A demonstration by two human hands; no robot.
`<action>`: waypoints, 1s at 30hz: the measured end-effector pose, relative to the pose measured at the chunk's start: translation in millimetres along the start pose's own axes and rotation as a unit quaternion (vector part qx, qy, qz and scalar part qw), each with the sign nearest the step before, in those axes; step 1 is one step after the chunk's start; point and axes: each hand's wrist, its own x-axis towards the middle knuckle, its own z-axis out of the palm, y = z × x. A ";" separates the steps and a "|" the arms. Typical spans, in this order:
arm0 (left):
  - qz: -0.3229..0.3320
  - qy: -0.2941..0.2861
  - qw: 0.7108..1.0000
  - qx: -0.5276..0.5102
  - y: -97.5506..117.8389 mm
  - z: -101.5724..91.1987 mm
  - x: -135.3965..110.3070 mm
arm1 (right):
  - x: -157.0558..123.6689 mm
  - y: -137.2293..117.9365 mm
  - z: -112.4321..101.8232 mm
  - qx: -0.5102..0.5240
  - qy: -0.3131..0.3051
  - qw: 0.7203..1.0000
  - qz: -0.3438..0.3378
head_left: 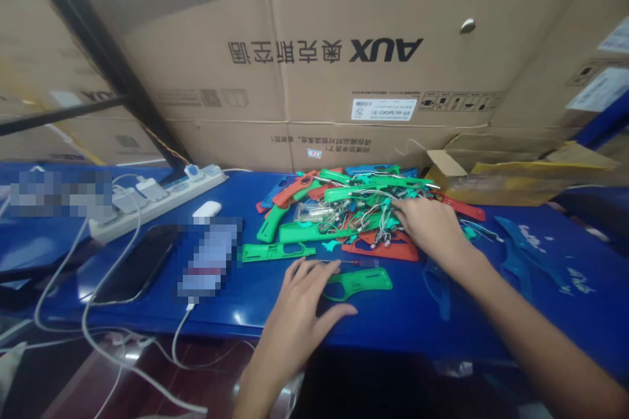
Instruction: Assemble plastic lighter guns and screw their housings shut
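My left hand (297, 304) lies flat on the blue table (403, 321) with its fingers spread, its fingertips by a thin screwdriver (354, 263) and its thumb next to a green plastic toy-gun shell (361, 281). My right hand (430, 226) reaches into a heap of green, red and blue gun-shaped shells (339, 209) tangled with thin wires. Its fingers are curled down among the parts; what they grip is hidden. One green shell half (276, 251) lies apart, left of the heap.
A white power strip (157, 200) with plugs and trailing cables sits at the left, with a dark phone (140, 262) and a charging phone (209, 258) near it. Large cardboard boxes (314, 52) wall off the back. An open carton (511, 170) stands at right.
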 end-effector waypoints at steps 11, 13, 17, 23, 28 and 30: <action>-0.029 0.022 0.999 -0.036 -2.7 2.1 -2.0 | -46.8 4.0 -20.6 0.320 0.242 0.915 0.052; -0.035 0.038 0.998 -0.045 -1.5 1.6 -2.9 | -68.1 -1.8 -18.6 0.499 0.256 0.825 0.070; -0.031 0.105 0.993 -0.043 0.1 2.8 -6.1 | -97.8 -23.0 -1.4 0.696 0.136 0.701 0.079; 0.076 0.191 0.979 -0.004 3.3 -0.5 -14.3 | -107.5 -73.5 17.7 0.761 -0.028 0.646 0.047; 0.085 0.143 0.986 -0.029 5.3 -8.3 -15.9 | -108.5 -101.8 14.4 0.766 -0.128 0.630 0.017; 0.068 0.118 0.989 -0.066 3.7 -9.0 -15.0 | -108.6 -107.4 13.2 0.773 -0.144 0.617 0.025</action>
